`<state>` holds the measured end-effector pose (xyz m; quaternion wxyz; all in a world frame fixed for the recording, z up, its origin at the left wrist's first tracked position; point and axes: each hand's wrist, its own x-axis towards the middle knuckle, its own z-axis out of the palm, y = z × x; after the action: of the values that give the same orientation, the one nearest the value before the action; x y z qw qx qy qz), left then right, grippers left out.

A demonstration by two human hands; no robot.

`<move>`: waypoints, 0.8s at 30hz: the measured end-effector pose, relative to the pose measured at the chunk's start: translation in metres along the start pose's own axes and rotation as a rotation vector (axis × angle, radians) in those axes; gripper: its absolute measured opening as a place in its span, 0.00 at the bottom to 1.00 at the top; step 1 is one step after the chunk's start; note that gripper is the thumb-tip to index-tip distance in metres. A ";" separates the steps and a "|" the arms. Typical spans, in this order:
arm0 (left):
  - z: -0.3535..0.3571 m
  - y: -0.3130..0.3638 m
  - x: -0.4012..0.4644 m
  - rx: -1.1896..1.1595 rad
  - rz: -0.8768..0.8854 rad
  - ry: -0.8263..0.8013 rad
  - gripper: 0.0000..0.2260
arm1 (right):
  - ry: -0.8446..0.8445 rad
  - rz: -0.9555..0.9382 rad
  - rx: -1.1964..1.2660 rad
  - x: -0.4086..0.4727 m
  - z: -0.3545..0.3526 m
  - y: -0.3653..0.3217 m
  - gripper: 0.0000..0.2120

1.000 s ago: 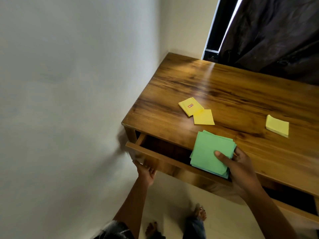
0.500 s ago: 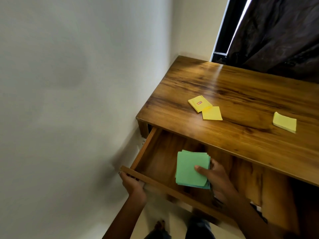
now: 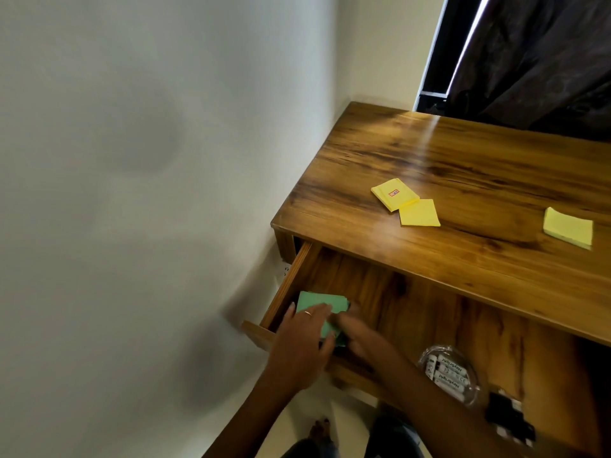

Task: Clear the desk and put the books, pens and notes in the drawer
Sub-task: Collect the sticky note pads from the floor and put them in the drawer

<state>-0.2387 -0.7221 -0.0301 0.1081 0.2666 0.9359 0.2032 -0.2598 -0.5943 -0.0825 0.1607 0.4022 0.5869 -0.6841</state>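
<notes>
Head camera looks down on the green notes (image 3: 317,304) lying in the near left corner of the open drawer (image 3: 370,285), with the left hand (image 3: 302,345) flat on top, fingers (image 3: 319,310) loosely spread, and the blurred right hand (image 3: 358,335) touching their right edge, grip unclear. Wooden desk (image 3: 479,166) stands against a pale wall (image 3: 148,160) beside a dark curtain (image 3: 535,54), carrying three yellow note pads (image 3: 395,194) (image 3: 419,212) (image 3: 568,228). Green stack is square, thin, slightly fanned.

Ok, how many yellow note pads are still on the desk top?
3. One labelled yellow pad sits near the desk's left end, a second yellow pad touches its corner, and a third yellow pad lies apart to the right. Nothing seems hidden.
</notes>
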 end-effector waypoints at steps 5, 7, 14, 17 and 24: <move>0.012 0.004 0.006 0.270 -0.097 -0.368 0.25 | 0.050 -0.092 -0.051 0.004 -0.001 0.003 0.29; 0.013 0.002 0.010 0.330 -0.116 -0.448 0.27 | 0.060 -0.117 -0.061 0.004 -0.006 0.003 0.30; 0.013 -0.010 0.034 0.295 -0.177 -0.610 0.34 | 0.081 -0.089 -0.187 -0.001 -0.009 0.008 0.23; 0.014 -0.016 0.043 0.241 -0.169 -0.628 0.36 | 0.132 -0.028 -0.091 -0.006 -0.011 0.009 0.15; 0.015 -0.022 0.052 0.203 -0.071 -0.675 0.34 | -0.009 0.065 0.009 -0.003 0.014 0.012 0.14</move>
<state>-0.2871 -0.7063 -0.0580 0.3914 0.2953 0.8715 0.0054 -0.2546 -0.6116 -0.0885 0.1836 0.4184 0.5697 -0.6831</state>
